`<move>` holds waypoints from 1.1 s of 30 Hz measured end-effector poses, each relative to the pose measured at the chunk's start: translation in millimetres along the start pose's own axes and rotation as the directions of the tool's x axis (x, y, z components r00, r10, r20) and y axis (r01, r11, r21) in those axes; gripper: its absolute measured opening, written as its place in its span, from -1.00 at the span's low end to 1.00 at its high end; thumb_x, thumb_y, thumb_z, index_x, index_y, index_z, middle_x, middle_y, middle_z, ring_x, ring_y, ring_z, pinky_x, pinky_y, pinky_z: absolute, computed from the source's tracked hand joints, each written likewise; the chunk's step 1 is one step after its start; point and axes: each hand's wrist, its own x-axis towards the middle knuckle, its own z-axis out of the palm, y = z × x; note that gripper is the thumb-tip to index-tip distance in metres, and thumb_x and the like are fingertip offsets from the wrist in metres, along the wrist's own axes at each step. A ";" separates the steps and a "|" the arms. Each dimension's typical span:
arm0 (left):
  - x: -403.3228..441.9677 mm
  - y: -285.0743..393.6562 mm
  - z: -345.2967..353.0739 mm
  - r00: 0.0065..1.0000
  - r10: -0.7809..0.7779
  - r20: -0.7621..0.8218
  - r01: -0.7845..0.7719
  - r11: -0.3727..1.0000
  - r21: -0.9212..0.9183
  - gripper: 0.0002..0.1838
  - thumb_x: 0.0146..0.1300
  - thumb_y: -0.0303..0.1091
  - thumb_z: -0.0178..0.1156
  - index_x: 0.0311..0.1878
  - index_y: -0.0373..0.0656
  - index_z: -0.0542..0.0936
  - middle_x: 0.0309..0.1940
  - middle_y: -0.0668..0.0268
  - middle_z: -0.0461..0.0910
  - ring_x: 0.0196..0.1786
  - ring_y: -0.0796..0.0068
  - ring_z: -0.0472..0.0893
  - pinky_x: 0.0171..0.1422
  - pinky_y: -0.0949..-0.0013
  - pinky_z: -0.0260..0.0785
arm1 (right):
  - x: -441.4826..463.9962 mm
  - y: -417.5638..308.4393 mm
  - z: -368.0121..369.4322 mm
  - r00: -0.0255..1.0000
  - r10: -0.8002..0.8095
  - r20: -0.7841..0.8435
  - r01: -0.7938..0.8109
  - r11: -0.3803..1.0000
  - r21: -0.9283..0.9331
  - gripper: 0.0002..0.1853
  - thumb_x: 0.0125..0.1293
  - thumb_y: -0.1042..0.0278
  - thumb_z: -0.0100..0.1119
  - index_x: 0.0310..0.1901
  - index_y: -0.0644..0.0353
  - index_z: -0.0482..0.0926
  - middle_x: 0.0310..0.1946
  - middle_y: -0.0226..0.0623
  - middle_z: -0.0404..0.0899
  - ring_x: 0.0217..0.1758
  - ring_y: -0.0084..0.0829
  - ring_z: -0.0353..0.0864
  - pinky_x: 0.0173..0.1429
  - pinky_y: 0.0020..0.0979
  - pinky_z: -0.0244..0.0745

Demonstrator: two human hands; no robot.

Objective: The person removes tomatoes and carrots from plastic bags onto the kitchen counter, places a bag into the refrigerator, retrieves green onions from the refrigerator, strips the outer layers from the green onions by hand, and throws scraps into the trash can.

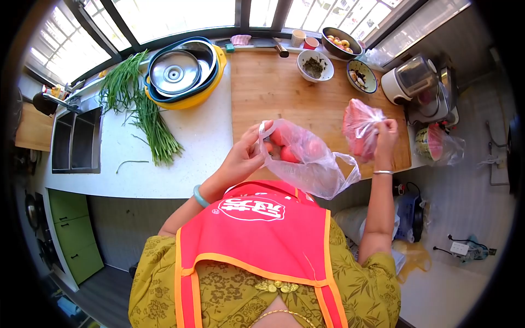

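My left hand (246, 156) pinches the rim of a clear plastic bag (314, 175) at the board's front edge. Round red items, which look like tomatoes (289, 153), lie inside it, and its other handle hangs loose at the right. To the right, my right hand (386, 134) is closed on the gathered neck of a second clear bag (360, 128). Pinkish-red contents, perhaps meat, fill that bag, which is over the right part of the wooden board (262, 87). The two bags are apart.
Green stalks (156, 131) lie left of stacked basins with a metal lid (174, 72). A cleaver handle (281, 50), a white bowl of dark leaves (315, 66), a smaller bowl (361, 76) and a fruit bowl (341, 44) stand behind. A blender (410, 79) and cut watermelon (430, 142) are right.
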 end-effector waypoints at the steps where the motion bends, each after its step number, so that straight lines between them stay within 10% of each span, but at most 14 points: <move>1: 1.5 -1.9 -1.5 0.999 0.028 0.028 -0.030 0.998 0.055 -0.31 0.09 -0.69 -0.09 0.34 -0.17 0.07 0.26 0.31 0.11 0.01 0.67 0.40 0.06 0.55 0.28 | 3.0 24.5 -7.2 1.000 -0.001 0.004 0.001 1.000 -0.003 -0.87 -0.01 0.57 0.08 -0.48 0.13 0.35 -0.57 -0.50 0.37 -0.55 -0.72 0.31 -0.46 -0.68 0.23; 6: 7.8 0.0 -4.6 1.000 -0.019 0.006 0.018 0.998 0.063 -0.28 0.09 -0.69 -0.08 0.36 -0.15 0.00 0.32 0.33 0.02 0.04 0.66 0.37 0.04 0.55 0.28 | 9.1 111.6 -43.1 0.985 0.166 0.055 -0.103 0.803 -0.588 -0.92 0.00 0.55 0.09 -0.43 0.19 0.42 -0.54 -0.49 0.39 -0.48 -0.64 0.34 -0.38 -0.59 0.30; 13: 22.9 7.5 -1.3 0.999 -0.040 -0.006 0.039 0.998 -0.044 -0.24 0.09 -0.67 -0.07 0.37 -0.15 -0.09 0.37 0.32 -0.04 -0.29 0.69 0.41 -0.24 0.61 0.31 | -46.1 -72.5 43.9 0.883 -0.282 0.374 0.420 0.831 -0.365 -0.84 0.12 0.53 0.02 -0.23 0.25 0.47 -0.31 -0.22 0.52 -0.22 -0.36 0.50 -0.13 -0.36 0.38; 17: 27.4 19.0 -1.6 0.999 -0.036 -0.032 0.035 0.999 -0.024 -0.26 0.10 -0.63 -0.05 0.37 -0.13 -0.04 0.11 0.38 0.32 -0.25 0.74 0.46 -0.42 0.70 0.27 | -117.7 -83.7 99.3 0.330 -0.248 0.911 0.593 0.805 0.005 -0.83 0.15 0.53 0.00 -0.19 0.24 0.45 -0.38 -0.17 0.48 -0.32 -0.30 0.50 -0.20 -0.36 0.41; 19: 23.8 19.0 -7.7 0.998 -0.059 -0.030 0.059 0.998 -0.005 -0.27 0.10 -0.64 -0.05 0.36 -0.15 -0.02 0.14 0.38 0.30 -0.25 0.73 0.47 -0.43 0.69 0.27 | -128.0 -49.8 106.9 0.119 0.143 0.983 0.720 0.669 -0.184 -0.84 0.16 0.45 -0.06 -0.25 0.27 0.47 -0.34 -0.09 0.51 -0.28 -0.19 0.52 -0.22 -0.25 0.40; 22: 14.5 18.7 -17.1 0.994 -0.102 -0.032 0.102 0.995 0.004 -0.30 0.09 -0.64 -0.06 0.35 -0.19 0.02 0.23 0.35 0.21 -0.26 0.72 0.48 -0.44 0.68 0.29 | -102.1 1.3 96.8 0.285 0.474 0.833 0.628 0.564 -0.536 -0.81 0.17 0.42 -0.10 -0.26 0.29 0.48 -0.34 -0.02 0.53 -0.27 -0.14 0.54 -0.24 -0.21 0.40; 25: 7.6 15.5 -16.9 0.991 -0.129 -0.024 0.129 0.992 -0.007 -0.32 0.09 -0.65 -0.06 0.33 -0.20 0.05 0.30 0.33 0.12 -0.26 0.72 0.48 -0.43 0.68 0.30 | -63.3 24.6 73.6 0.554 0.384 0.739 0.474 0.585 -0.659 -0.80 0.11 0.43 -0.07 -0.29 0.24 0.54 -0.33 0.06 0.54 -0.26 -0.09 0.55 -0.21 -0.18 0.42; 28: 5.3 13.7 -8.2 0.995 -0.100 0.003 0.100 0.994 -0.033 -0.34 0.10 -0.65 -0.06 0.32 -0.21 0.08 0.33 0.31 0.08 -0.27 0.71 0.47 -0.41 0.68 0.30 | -56.1 32.2 69.9 0.628 0.145 0.764 0.603 0.530 -0.596 -0.79 0.10 0.39 -0.05 -0.29 0.23 0.55 -0.34 0.07 0.54 -0.25 -0.05 0.54 -0.21 -0.14 0.41; 33: 1.8 12.3 -3.7 0.988 -0.134 0.074 0.134 0.991 0.006 -0.36 0.10 -0.66 -0.06 0.31 -0.21 0.11 0.27 0.33 0.18 -0.29 0.72 0.45 -0.32 0.65 0.31 | -80.4 53.7 111.0 0.599 0.293 0.746 0.564 0.507 -0.652 -0.77 0.09 0.34 -0.02 -0.26 0.25 0.53 -0.24 0.04 0.52 -0.15 -0.03 0.50 -0.10 -0.12 0.39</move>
